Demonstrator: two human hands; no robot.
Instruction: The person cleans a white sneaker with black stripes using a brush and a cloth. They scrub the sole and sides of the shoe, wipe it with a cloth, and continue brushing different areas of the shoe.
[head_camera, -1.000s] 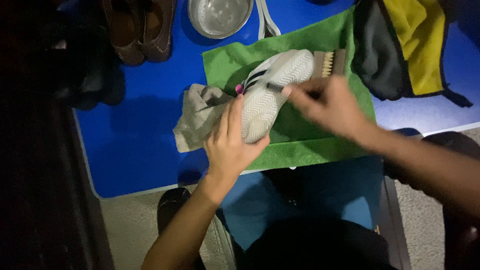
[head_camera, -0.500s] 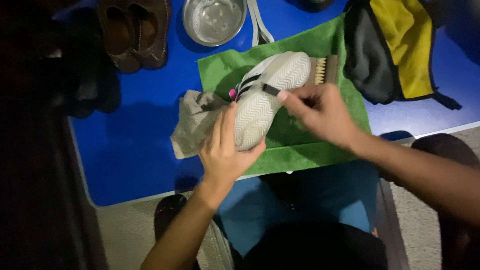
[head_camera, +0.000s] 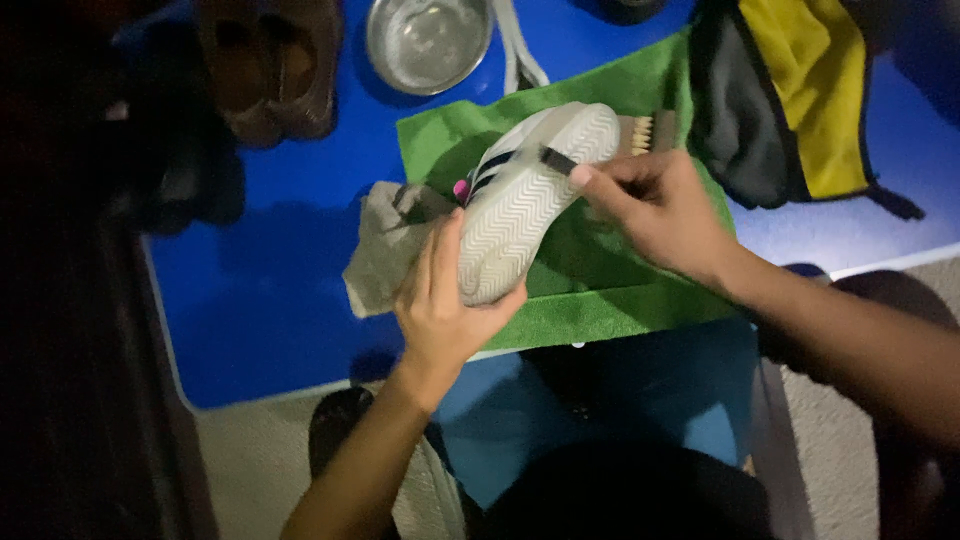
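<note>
A makeshift shoe-cleaning spot in a dim room: a blue table (head_camera: 260, 300) holds a green towel (head_camera: 600, 300), a white sneaker (head_camera: 530, 200), a wooden brush (head_camera: 640, 135), a steel bowl (head_camera: 428, 42) and brown shoes (head_camera: 265, 65).

Beyond our grip a steel bowl (head_camera: 428, 42), left of it brown shoes (head_camera: 268, 62), right a yellow-and-black bag (head_camera: 790, 95), on our blue worktop (head_camera: 260, 300)
</note>
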